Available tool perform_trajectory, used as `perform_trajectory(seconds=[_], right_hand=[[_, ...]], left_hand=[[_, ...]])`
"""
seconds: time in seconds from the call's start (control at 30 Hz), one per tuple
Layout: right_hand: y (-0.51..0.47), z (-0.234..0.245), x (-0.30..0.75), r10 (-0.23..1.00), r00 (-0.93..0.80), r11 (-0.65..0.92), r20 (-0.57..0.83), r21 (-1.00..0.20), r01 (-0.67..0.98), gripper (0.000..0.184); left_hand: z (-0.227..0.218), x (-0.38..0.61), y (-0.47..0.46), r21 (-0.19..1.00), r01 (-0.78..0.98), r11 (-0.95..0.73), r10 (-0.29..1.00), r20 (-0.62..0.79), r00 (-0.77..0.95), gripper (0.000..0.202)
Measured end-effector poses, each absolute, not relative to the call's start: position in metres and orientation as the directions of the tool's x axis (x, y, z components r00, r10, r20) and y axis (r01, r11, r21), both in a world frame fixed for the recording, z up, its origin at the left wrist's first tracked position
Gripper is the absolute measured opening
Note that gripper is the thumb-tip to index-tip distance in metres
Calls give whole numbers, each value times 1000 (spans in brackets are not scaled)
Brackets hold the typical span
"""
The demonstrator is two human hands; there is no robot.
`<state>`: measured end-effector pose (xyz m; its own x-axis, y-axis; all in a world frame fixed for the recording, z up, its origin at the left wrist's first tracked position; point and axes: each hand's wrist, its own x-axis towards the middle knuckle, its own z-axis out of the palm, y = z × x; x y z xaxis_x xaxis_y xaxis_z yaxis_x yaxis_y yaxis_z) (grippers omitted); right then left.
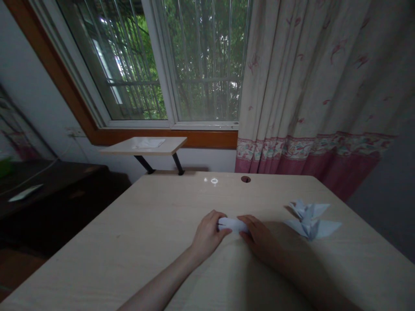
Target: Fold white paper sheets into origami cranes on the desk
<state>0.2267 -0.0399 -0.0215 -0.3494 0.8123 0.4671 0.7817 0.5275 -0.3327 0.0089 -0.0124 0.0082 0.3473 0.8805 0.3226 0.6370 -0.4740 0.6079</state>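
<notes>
A small piece of folded white paper (234, 224) is held just above or on the table, stretched between my two hands. My left hand (210, 230) grips its left end, thumb at the near side and fingers at the far side. At the other end, my right hand (256, 235) pinches the paper in the same way. Dark slits show at the paper's left end; its full shape is partly covered by my fingers. To the right of my right hand stand folded paper cranes (311, 222), close together, with wings spread.
The pale wooden table (142, 233) has a round cable hole (245, 179) near its far edge. A raised shelf (123, 147) at the back left carries white paper (148, 143). Behind are a barred window and a patterned curtain (292, 86). A dark cabinet (81, 185) stands left.
</notes>
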Motion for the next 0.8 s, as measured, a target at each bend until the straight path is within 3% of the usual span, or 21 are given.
perform_trajectory(seconds=[0.13, 0.33, 0.47, 0.57, 0.8], right_hand=[[-42, -18, 227, 795, -382, 540, 472, -263, 800, 43], [-45, -10, 225, 750, -422, 557, 509, -142, 818, 19], [-48, -1, 225, 748, -450, 563, 488, -107, 819, 25], [-50, 5, 225, 787, -426, 526, 446, -125, 841, 25], [-55, 21, 222, 877, -262, 385, 403, -262, 885, 25]], left_hand=[[6, 7, -14, 691, 511, -511, 854, 341, 393, 15], [2, 5, -15, 661, 450, -600, 793, 421, 440, 11], [0, 6, -16, 673, 408, -617, 779, 451, 435, 17], [0, 9, -16, 765, 373, -525, 841, 398, 368, 16], [8, 11, -11, 945, 269, -185, 965, 123, 234, 21]])
